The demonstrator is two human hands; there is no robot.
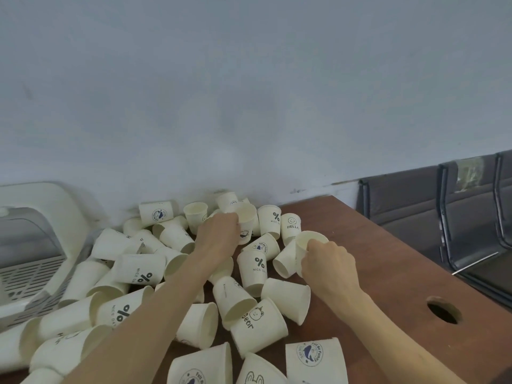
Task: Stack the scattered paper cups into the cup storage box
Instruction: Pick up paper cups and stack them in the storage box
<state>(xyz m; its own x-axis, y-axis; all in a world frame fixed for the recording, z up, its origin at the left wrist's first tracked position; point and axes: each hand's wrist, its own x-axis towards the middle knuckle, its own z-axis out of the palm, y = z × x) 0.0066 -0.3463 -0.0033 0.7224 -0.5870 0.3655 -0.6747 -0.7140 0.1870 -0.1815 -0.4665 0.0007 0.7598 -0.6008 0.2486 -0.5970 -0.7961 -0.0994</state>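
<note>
Cup (304, 246) upright, mouth up, in right hand (329, 266).

Both bare arms reach forward, away from the viewer. The left hand (219, 231) lies farther off, knuckles up, fingers curled around a cup (245, 220). The right hand (328, 263), nearer and right, grips another cup (307, 246), thumb over its rim.

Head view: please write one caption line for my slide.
Left hand and right hand each grip a paper cup amid scattered cups on a brown table.
</note>
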